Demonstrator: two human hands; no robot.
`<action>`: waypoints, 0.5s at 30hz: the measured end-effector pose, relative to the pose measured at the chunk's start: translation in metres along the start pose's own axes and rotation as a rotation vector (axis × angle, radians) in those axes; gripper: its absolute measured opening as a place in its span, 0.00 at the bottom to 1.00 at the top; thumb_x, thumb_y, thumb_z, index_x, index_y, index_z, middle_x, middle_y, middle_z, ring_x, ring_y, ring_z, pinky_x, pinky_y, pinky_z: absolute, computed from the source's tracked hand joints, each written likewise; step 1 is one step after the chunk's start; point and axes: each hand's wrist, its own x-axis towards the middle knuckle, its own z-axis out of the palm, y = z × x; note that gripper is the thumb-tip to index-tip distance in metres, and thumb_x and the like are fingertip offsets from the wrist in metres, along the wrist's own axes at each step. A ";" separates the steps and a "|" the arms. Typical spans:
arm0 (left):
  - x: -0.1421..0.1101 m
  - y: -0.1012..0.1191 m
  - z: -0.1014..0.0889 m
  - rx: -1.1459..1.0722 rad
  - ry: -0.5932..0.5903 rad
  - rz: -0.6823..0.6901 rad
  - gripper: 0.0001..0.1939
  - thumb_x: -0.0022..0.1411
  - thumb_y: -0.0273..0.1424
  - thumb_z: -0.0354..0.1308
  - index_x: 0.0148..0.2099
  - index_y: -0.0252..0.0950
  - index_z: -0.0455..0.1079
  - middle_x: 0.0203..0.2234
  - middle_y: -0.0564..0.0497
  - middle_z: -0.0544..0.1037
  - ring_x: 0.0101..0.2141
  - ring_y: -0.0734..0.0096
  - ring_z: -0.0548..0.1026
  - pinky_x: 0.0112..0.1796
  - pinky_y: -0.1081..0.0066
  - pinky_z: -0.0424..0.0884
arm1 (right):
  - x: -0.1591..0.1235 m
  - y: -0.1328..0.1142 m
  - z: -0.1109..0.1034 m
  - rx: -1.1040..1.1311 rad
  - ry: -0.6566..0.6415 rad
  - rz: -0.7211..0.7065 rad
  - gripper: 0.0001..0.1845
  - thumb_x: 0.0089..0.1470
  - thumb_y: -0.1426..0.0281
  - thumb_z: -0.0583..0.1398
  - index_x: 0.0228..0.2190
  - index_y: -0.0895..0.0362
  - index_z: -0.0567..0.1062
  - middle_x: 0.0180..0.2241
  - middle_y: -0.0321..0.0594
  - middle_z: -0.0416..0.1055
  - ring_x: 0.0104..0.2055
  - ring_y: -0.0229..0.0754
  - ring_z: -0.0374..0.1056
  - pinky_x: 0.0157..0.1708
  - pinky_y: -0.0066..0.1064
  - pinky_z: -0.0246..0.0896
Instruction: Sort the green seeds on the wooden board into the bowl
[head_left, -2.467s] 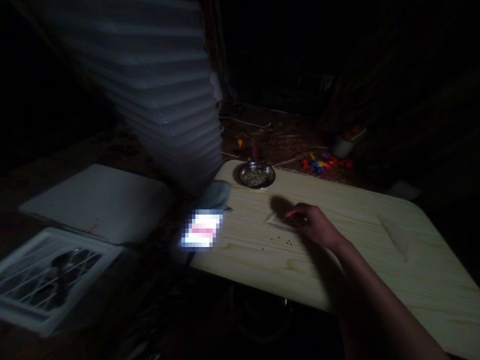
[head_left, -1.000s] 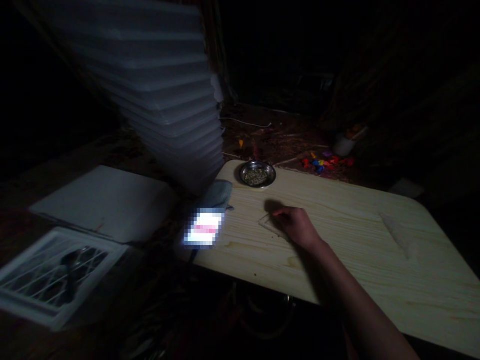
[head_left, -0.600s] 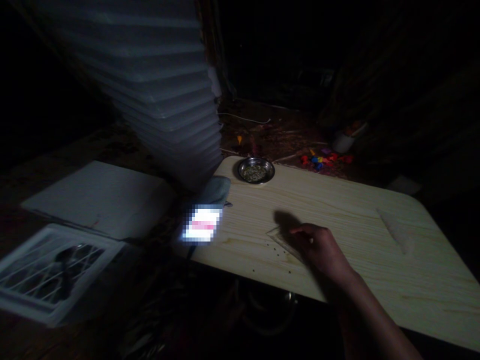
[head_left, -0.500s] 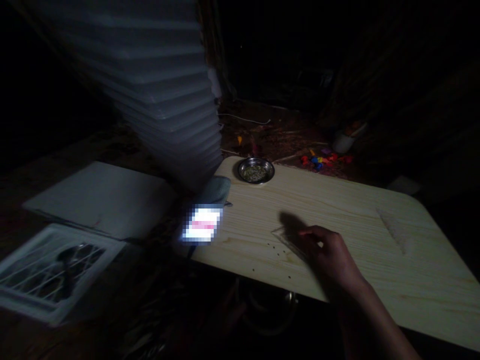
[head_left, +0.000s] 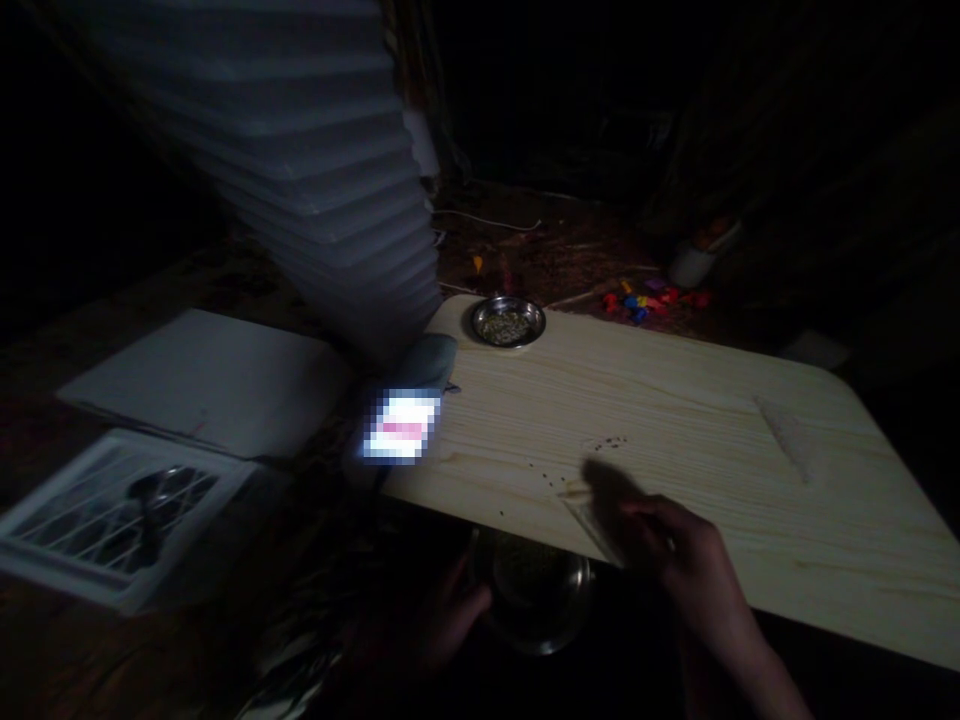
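In the dim light my right hand (head_left: 694,550) is closed in a pinch at the near edge of the wooden table (head_left: 675,400). It holds a thin, clear flat piece (head_left: 596,520), its tip against the tabletop; I cannot make out its kind. Small dark seeds or grains (head_left: 553,482) lie scattered by the tip, with several more (head_left: 611,442) further back. Below the edge, my left hand (head_left: 454,615) grips the left rim of a shiny metal bowl (head_left: 544,640), partly lost in shadow. A little greenish matter shows in it.
At the far left corner stands a small steel dish (head_left: 508,322) of pale seeds. A lit phone screen (head_left: 401,428) and a grey-blue cloth-like item (head_left: 431,360) are at the left edge. A white crate (head_left: 120,520) stands left. Colourful toys (head_left: 652,300) lie beyond.
My right hand has drawn the clear piece nearer to the table's front edge, uncovering several grains further back. The view has tilted down slightly, showing more of the metal bowl and my left hand.
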 end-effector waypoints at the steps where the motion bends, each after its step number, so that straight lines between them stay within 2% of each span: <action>1: 0.000 -0.001 0.000 -0.012 -0.016 0.005 0.28 0.55 0.31 0.55 0.59 0.36 0.66 0.59 0.43 0.68 0.58 0.49 0.65 0.56 0.54 0.62 | 0.005 0.001 -0.002 -0.015 0.034 0.009 0.11 0.54 0.68 0.56 0.38 0.51 0.77 0.39 0.42 0.79 0.41 0.49 0.75 0.41 0.40 0.71; 5: -0.001 -0.003 0.000 -0.002 0.017 -0.042 0.33 0.53 0.32 0.54 0.62 0.29 0.62 0.61 0.40 0.63 0.61 0.47 0.59 0.60 0.50 0.53 | 0.019 0.005 -0.007 -0.090 0.052 -0.010 0.11 0.55 0.68 0.56 0.37 0.52 0.77 0.38 0.43 0.79 0.39 0.49 0.75 0.37 0.37 0.70; 7: -0.001 -0.005 0.001 -0.030 0.040 -0.026 0.34 0.53 0.32 0.55 0.62 0.27 0.62 0.61 0.40 0.64 0.61 0.48 0.58 0.61 0.52 0.49 | 0.020 0.010 -0.010 -0.128 0.075 -0.003 0.11 0.54 0.68 0.56 0.38 0.51 0.77 0.37 0.42 0.79 0.37 0.48 0.75 0.36 0.36 0.69; 10: 0.003 -0.014 0.000 -0.046 0.076 0.005 0.33 0.52 0.34 0.56 0.60 0.28 0.65 0.59 0.41 0.67 0.61 0.49 0.60 0.61 0.53 0.50 | 0.023 0.014 -0.011 -0.145 0.122 0.014 0.12 0.54 0.69 0.56 0.40 0.52 0.76 0.39 0.43 0.79 0.38 0.48 0.75 0.36 0.35 0.69; 15: 0.015 -0.038 -0.004 0.022 0.126 0.010 0.34 0.52 0.39 0.57 0.60 0.28 0.65 0.57 0.35 0.69 0.58 0.41 0.64 0.57 0.47 0.59 | 0.034 0.003 0.000 -0.119 0.081 -0.062 0.12 0.55 0.68 0.55 0.37 0.55 0.78 0.38 0.44 0.79 0.38 0.47 0.75 0.38 0.35 0.69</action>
